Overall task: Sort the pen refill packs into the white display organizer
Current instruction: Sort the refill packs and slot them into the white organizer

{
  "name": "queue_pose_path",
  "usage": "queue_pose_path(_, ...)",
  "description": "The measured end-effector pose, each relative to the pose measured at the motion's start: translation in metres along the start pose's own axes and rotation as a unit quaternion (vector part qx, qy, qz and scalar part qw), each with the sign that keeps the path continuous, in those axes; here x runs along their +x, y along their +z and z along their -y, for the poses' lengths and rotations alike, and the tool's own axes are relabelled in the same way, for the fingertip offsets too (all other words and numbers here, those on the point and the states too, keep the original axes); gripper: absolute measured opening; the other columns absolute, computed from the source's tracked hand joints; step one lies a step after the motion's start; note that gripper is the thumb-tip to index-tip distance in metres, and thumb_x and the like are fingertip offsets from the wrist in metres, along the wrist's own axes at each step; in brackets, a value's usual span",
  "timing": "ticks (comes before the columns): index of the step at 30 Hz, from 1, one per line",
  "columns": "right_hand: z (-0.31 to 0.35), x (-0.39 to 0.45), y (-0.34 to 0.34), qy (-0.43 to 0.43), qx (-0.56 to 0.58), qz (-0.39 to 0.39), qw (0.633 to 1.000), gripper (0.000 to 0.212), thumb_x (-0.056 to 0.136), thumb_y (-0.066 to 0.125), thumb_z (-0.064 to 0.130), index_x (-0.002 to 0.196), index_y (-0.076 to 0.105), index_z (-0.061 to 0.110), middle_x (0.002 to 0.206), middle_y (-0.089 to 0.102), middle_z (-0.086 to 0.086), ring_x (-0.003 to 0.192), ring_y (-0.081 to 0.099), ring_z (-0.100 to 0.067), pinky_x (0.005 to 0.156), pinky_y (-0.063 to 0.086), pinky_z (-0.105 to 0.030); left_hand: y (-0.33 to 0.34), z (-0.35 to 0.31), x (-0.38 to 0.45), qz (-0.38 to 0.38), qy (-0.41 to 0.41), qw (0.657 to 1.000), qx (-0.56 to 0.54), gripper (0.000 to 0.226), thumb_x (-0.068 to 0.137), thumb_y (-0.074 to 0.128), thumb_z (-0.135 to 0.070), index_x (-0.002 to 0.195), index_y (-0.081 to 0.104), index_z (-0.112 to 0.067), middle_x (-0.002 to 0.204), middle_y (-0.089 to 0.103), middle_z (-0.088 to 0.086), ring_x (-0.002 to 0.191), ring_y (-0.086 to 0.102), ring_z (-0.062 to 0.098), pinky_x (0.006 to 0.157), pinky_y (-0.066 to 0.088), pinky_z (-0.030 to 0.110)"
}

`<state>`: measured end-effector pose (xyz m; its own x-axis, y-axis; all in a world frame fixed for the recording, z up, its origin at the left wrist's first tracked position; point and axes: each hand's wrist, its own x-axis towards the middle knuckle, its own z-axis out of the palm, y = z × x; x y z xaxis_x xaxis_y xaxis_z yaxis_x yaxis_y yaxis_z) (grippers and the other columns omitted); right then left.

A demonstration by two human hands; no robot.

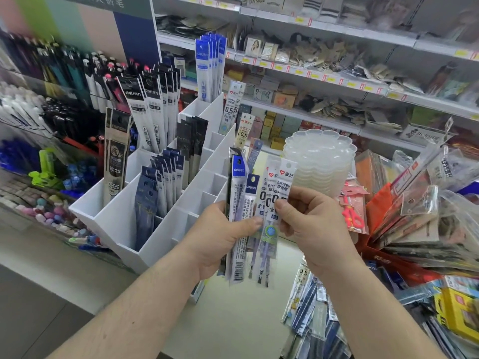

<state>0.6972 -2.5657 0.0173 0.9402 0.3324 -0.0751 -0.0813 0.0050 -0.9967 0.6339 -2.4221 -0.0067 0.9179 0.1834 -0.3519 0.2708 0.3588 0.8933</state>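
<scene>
My left hand (220, 237) grips a fanned bundle of pen refill packs (243, 200) upright in front of me, its thumb pressed across them. My right hand (308, 218) pinches the rightmost pack of the fan, a white-topped 0.5 refill pack (284, 182), between thumb and fingers. The white display organizer (129, 218) stands to the left on the counter. Its left and back compartments hold black, dark blue and white-blue refill packs (160, 177); several compartments on its right side (207, 182) show no packs.
A stack of clear scalloped plastic trays (321, 156) stands just behind my hands. Loose refill packs (313, 307) lie on the counter at lower right, beside a heap of bagged stationery (420, 216). Pen displays (51, 81) fill the left; store shelves (337, 73) run behind.
</scene>
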Motion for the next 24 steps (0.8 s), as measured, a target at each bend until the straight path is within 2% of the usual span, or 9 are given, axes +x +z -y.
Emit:
queue_pose_path(5, -0.001, 0.003, 0.003, -0.007, -0.005, -0.012, 1.0, 0.024, 0.09, 0.064, -0.007, 0.088, 0.072, 0.016, 0.058, 0.058, 0.003, 0.05, 0.048, -0.013, 0.048, 0.043, -0.023, 0.001, 0.0, 0.001, -0.02, 0.017, 1.0, 0.014, 0.031, 0.083, 0.072, 0.003, 0.113, 0.067, -0.004, 0.102, 0.076, 0.014, 0.098, 0.072, 0.035, 0.088, 0.058, 0.05)
queue_pose_path(11, -0.004, 0.007, 0.005, 0.025, -0.009, 0.043, 0.999, 0.02, 0.091, 0.064, -0.004, 0.087, 0.073, 0.014, 0.068, 0.057, -0.008, 0.051, 0.048, -0.013, 0.05, 0.04, -0.024, 0.001, -0.002, 0.004, -0.033, 0.037, 0.998, 0.034, 0.025, 0.084, 0.072, 0.002, 0.106, 0.068, -0.01, 0.091, 0.078, 0.006, 0.084, 0.075, 0.023, 0.072, 0.061, 0.036)
queue_pose_path(13, -0.002, 0.008, 0.003, 0.051, -0.011, 0.072, 0.996, 0.017, 0.092, 0.063, -0.003, 0.087, 0.073, 0.01, 0.067, 0.059, -0.007, 0.05, 0.05, -0.013, 0.05, 0.041, -0.025, 0.0, -0.002, 0.005, -0.035, 0.042, 0.998, 0.03, 0.024, 0.084, 0.072, 0.002, 0.105, 0.069, -0.011, 0.092, 0.078, 0.007, 0.085, 0.075, 0.024, 0.072, 0.061, 0.036)
queue_pose_path(17, 0.003, 0.013, 0.002, 0.082, 0.01, 0.086, 0.993, 0.031, 0.093, 0.061, -0.003, 0.068, 0.069, 0.013, 0.072, 0.07, -0.008, 0.049, 0.052, -0.013, 0.05, 0.044, -0.025, 0.0, -0.001, 0.007, -0.03, 0.045, 0.998, 0.021, 0.023, 0.084, 0.073, -0.002, 0.104, 0.071, -0.013, 0.096, 0.078, 0.007, 0.089, 0.075, 0.024, 0.076, 0.06, 0.037)
queue_pose_path(20, 0.005, 0.017, 0.006, 0.098, 0.054, 0.065, 0.992, 0.018, 0.097, 0.054, -0.004, 0.08, 0.051, 0.002, 0.061, 0.07, 0.0, 0.043, 0.052, -0.008, 0.047, 0.043, -0.02, -0.001, -0.001, 0.009, -0.023, 0.043, 0.998, 0.031, 0.024, 0.087, 0.069, -0.002, 0.109, 0.071, -0.011, 0.096, 0.078, 0.008, 0.085, 0.075, 0.021, 0.074, 0.058, 0.033)
queue_pose_path(22, 0.006, 0.019, 0.008, 0.1, 0.06, 0.069, 0.991, 0.016, 0.097, 0.054, -0.003, 0.082, 0.052, 0.001, 0.056, 0.067, 0.003, 0.043, 0.052, -0.007, 0.046, 0.044, -0.019, -0.003, -0.001, 0.011, -0.03, 0.043, 0.998, 0.039, 0.024, 0.088, 0.069, 0.0, 0.11, 0.07, -0.01, 0.093, 0.078, 0.009, 0.082, 0.075, 0.022, 0.072, 0.057, 0.033)
queue_pose_path(24, 0.007, 0.021, 0.009, 0.116, 0.064, 0.093, 0.987, 0.016, 0.096, 0.055, -0.003, 0.08, 0.059, 0.001, 0.06, 0.069, 0.003, 0.045, 0.052, -0.009, 0.046, 0.046, -0.019, -0.006, -0.003, 0.012, -0.039, 0.042, 0.997, 0.046, 0.024, 0.087, 0.07, 0.0, 0.109, 0.07, -0.009, 0.091, 0.078, 0.009, 0.082, 0.075, 0.025, 0.073, 0.058, 0.036)
